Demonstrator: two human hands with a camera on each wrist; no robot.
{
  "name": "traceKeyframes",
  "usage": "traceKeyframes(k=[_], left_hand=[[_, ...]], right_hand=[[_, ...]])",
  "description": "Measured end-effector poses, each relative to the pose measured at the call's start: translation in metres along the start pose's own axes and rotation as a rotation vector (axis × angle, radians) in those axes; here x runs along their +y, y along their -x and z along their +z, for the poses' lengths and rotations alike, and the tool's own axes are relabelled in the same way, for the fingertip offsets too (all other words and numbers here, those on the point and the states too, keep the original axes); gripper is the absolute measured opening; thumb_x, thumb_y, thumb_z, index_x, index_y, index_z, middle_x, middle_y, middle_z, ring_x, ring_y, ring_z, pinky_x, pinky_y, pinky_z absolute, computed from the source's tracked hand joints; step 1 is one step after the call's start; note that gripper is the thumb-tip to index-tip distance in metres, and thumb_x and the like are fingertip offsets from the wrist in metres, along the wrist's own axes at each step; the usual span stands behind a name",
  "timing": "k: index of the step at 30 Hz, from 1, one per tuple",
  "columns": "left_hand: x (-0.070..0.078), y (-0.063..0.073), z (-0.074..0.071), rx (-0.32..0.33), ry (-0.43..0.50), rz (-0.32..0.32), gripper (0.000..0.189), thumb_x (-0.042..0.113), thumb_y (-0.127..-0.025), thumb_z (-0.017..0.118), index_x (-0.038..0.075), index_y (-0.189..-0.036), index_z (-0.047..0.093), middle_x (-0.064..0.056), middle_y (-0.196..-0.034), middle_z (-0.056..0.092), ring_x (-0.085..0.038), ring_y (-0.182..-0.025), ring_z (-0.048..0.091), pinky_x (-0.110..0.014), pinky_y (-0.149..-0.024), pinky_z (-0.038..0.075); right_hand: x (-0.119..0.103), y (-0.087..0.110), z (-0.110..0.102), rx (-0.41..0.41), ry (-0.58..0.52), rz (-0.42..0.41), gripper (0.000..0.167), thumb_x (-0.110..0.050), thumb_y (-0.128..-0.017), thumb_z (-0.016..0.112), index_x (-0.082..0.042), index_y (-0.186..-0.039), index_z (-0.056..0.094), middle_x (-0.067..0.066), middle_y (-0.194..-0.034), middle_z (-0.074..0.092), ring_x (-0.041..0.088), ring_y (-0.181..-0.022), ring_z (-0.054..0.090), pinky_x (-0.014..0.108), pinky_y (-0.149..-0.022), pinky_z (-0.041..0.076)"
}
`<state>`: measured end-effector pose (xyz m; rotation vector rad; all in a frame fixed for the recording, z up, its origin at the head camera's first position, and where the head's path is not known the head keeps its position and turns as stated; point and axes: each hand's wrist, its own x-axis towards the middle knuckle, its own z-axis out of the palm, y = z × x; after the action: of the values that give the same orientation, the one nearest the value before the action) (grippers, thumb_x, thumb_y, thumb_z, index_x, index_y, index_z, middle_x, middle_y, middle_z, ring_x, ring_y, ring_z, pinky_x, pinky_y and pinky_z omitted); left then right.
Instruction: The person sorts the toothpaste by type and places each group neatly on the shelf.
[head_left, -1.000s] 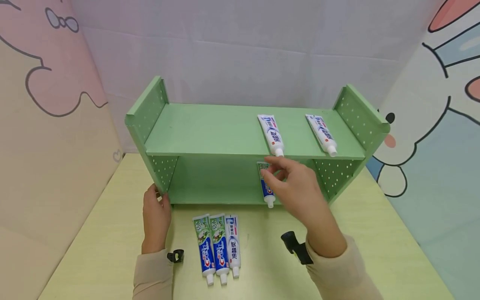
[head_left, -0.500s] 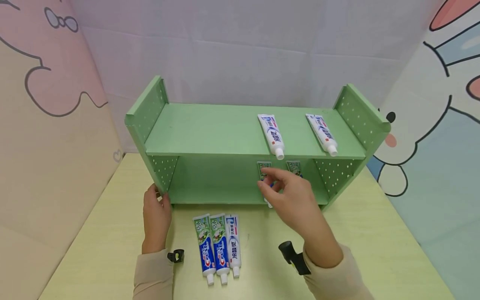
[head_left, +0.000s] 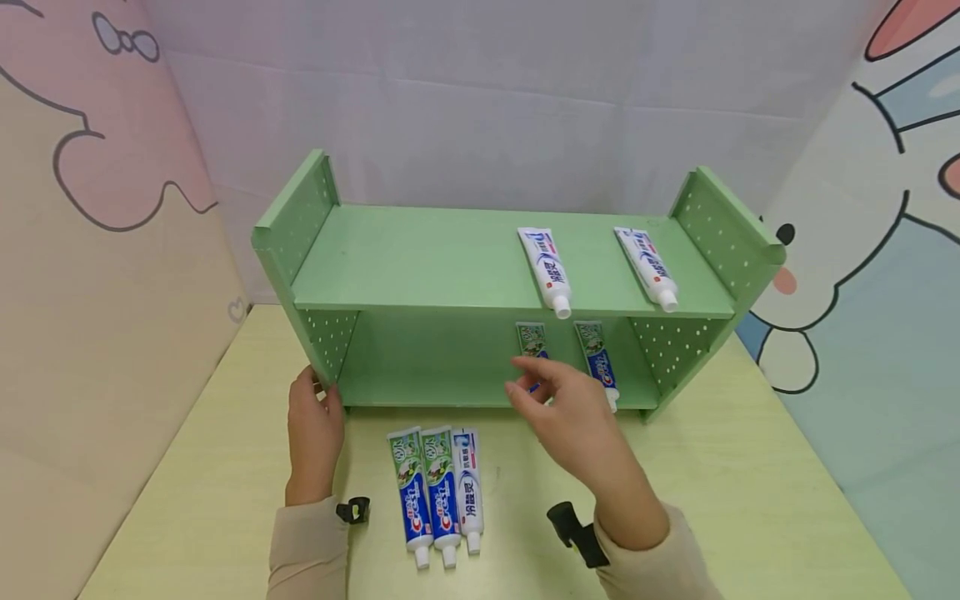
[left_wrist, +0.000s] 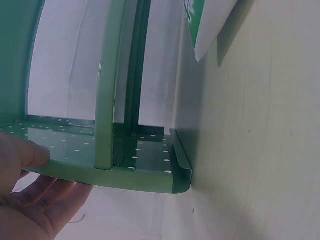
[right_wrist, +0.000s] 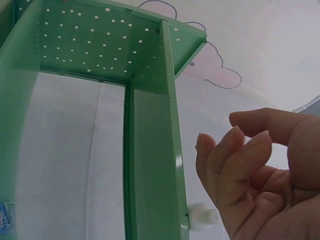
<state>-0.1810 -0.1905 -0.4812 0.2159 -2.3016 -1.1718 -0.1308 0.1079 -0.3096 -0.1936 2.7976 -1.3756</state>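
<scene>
A green two-tier shelf rack (head_left: 420,258) stands on the table. My left hand (head_left: 313,429) grips the lower front of its left side panel; in the left wrist view the thumb (left_wrist: 35,154) lies inside and the fingers outside the perforated panel. My right hand (head_left: 566,417), fingers loosely curled and holding nothing, hovers before the lower tier. It partly hides a green-and-blue Crest toothpaste tube (head_left: 532,335). Another Crest tube (head_left: 597,360) lies to its right. On the upper tier lie two white toothpaste tubes (head_left: 546,267) (head_left: 647,265), caps toward me.
Two Crest tubes (head_left: 411,492) (head_left: 441,487) and one white toothpaste tube (head_left: 468,487) lie side by side on the pale table (head_left: 187,500), in front of the rack. A white cloth (head_left: 480,142) hangs behind, with cartoon-printed walls on both sides.
My right hand has moved down and slightly left, away from the upper tier, uncovering the right Crest tube on the lower tier. The left hand stays on the side panel.
</scene>
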Motion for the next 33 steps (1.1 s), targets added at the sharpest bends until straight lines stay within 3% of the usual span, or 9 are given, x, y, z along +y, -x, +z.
traceKeyframes(k=[33], left_hand=[[0.001,-0.001,-0.001,-0.012,0.015,-0.012,0.038,-0.003,-0.099,0.047,-0.014,-0.134,0.039,-0.030,-0.121,0.046,-0.044,-0.114,0.049,-0.052,-0.090,0.053]], right_hand=[[0.028,-0.001,0.032,-0.053,-0.043,0.036,0.034,-0.012,-0.092,0.068,-0.004,-0.125,0.065,0.000,-0.088,0.061,0.013,-0.073,0.057,0.027,-0.051,0.050]])
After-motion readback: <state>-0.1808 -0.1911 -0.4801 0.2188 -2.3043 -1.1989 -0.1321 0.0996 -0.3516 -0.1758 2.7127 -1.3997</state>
